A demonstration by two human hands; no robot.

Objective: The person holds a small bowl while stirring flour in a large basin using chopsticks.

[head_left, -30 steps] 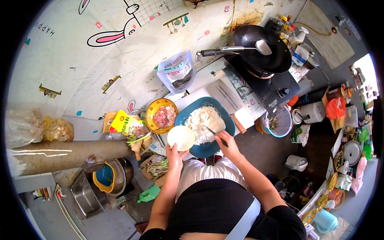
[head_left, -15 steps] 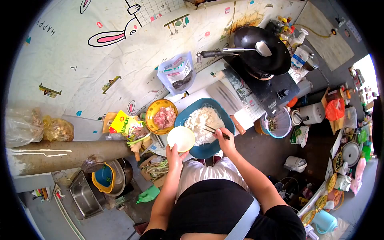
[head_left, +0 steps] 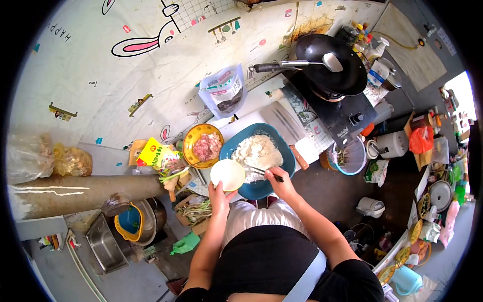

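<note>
My left hand (head_left: 219,198) grips a small pale bowl (head_left: 227,174) by its near side, tilted at the left rim of a blue basin (head_left: 288,160). White flour (head_left: 255,151), partly in clumps, fills much of the basin. In my right hand (head_left: 280,182) is a pair of chopsticks (head_left: 259,171), their tips down in the flour near the basin's front. A yellow bowl of minced meat (head_left: 207,146) stands just left of the basin. What the pale bowl holds, if anything, is hard to make out.
A cleaver (head_left: 289,128) lies on the white board behind the basin. A wok (head_left: 329,65) with a spatula rests on the stove at the right. A seasoning packet (head_left: 155,155) and a standing pouch (head_left: 224,93) are near the wall. A sink (head_left: 106,245) is at lower left.
My right hand has moved down towards me with the chopsticks, their tips shifting to the near part of the flour. My left hand and the pale bowl stay in place.
</note>
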